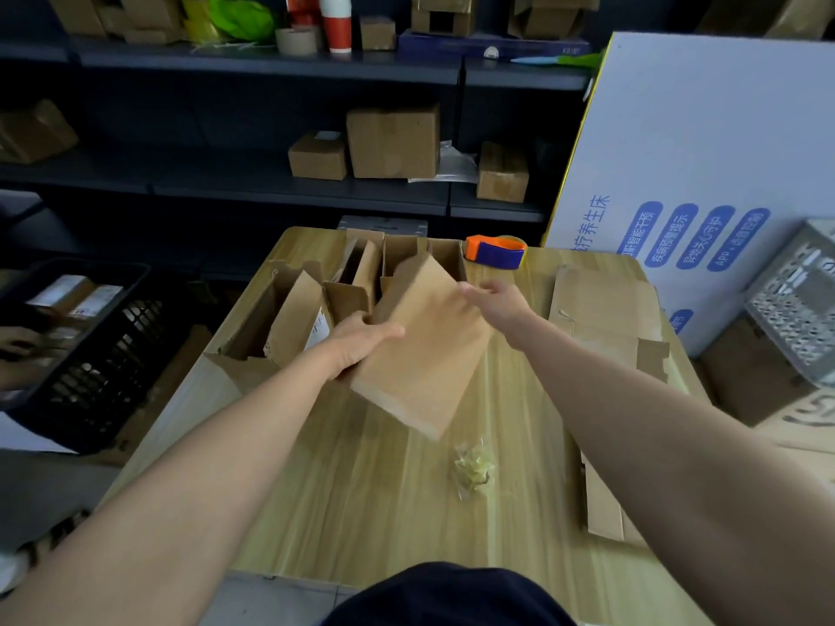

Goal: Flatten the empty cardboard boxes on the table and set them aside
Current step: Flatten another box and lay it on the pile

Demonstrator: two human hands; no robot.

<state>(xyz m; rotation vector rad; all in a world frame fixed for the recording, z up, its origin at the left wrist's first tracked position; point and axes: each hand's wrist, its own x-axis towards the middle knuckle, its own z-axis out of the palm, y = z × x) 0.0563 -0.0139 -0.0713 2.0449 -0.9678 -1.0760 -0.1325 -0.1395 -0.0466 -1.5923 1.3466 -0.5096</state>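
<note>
A brown cardboard box point(424, 354) is held tilted above the middle of the wooden table point(361, 499). My left hand point(361, 341) grips its left edge. My right hand point(492, 300) touches its upper right edge, fingers spread on the cardboard. Behind it stand several open empty boxes: a large one at the left point(275, 323) and smaller ones at the back point(361, 268). Flattened cardboard sheets point(605, 318) lie in a pile along the table's right side.
An orange and blue tape dispenser point(497, 251) sits at the table's far edge. A crumpled ball of yellowish tape point(472, 467) lies near the front. A black crate point(81, 350) stands left of the table, a white printed board point(705, 173) leans at the right, shelves with boxes behind.
</note>
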